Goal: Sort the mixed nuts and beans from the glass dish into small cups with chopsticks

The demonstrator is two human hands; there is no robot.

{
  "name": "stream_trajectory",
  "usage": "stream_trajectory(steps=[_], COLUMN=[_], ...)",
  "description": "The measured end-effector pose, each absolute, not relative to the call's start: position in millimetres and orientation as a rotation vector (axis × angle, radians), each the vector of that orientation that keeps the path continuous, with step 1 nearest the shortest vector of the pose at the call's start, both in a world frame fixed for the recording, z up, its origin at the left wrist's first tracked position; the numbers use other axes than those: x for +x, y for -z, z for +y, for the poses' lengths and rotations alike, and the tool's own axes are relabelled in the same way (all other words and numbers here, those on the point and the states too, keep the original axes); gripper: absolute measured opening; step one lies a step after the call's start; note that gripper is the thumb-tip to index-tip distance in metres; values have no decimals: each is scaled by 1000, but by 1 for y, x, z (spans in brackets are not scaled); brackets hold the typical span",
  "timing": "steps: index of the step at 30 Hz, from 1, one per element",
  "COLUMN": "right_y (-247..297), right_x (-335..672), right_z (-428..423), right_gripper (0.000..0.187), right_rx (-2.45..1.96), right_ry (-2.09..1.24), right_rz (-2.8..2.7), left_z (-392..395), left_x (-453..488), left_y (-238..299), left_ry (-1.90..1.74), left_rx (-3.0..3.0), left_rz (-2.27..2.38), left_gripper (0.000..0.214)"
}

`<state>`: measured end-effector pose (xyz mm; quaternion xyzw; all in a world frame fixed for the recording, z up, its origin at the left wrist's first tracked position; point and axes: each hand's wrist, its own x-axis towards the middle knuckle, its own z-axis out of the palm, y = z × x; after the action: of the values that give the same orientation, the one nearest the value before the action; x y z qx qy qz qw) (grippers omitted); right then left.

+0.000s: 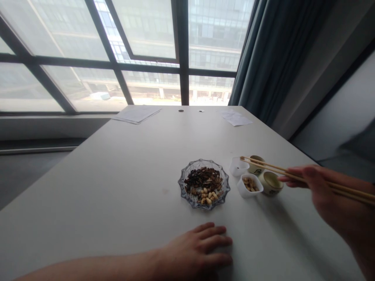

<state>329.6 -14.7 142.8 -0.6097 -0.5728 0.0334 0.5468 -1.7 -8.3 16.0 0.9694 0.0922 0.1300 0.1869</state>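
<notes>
In my right hand (331, 191), at the right, is a pair of wooden chopsticks (281, 170). Their tips are over the far white plastic cup (236, 169), which has a small dark speck inside; whether they pinch anything is too small to tell. Nearer stands another white cup (243, 192) with light brown nuts in it. My left hand (202, 246) lies palm down on the table, fingers stretched out, in front of a scalloped glass dish (183, 194). Dark striped seeds (205, 177) fill much of the dish, with pale shelled peanuts (208, 198) at its near side.
Two small ceramic cups, one near (272, 188) and one far (258, 160), stand right beside the plastic ones. Paper sheets (137, 114) lie at the white table's (123, 171) far left, more paper (236, 118) at far right. Windows and a dark curtain (260, 58) rise behind.
</notes>
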Motion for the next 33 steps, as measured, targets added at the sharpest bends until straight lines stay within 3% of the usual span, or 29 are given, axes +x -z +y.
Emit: stream_trajectory(steps=[5, 10, 19, 26, 33], right_y=[-136, -133, -121, -100, -100], right_x=[375, 353, 280, 271, 272], right_z=[0, -5, -5, -2, -9], right_gripper=[9, 17, 29, 32, 33], right_rx=[-1485, -1407, -1175, -1239, -1219], right_ry=[-161, -232, -809, -888, -764], right_rz=[-1235, -1295, -1767, -1726, -1670], left_z=[-8, -8, -8, -8, -8], left_x=[-1, 0, -1, -2, -2], left_y=[-19, -22, -20, -17, -16], left_ry=[-349, -336, -331, -347, -359], left_rx=[2723, 2716, 2711, 2714, 2726], left_rz=[267, 273, 270, 255, 242], left_gripper=[29, 31, 31, 32, 30])
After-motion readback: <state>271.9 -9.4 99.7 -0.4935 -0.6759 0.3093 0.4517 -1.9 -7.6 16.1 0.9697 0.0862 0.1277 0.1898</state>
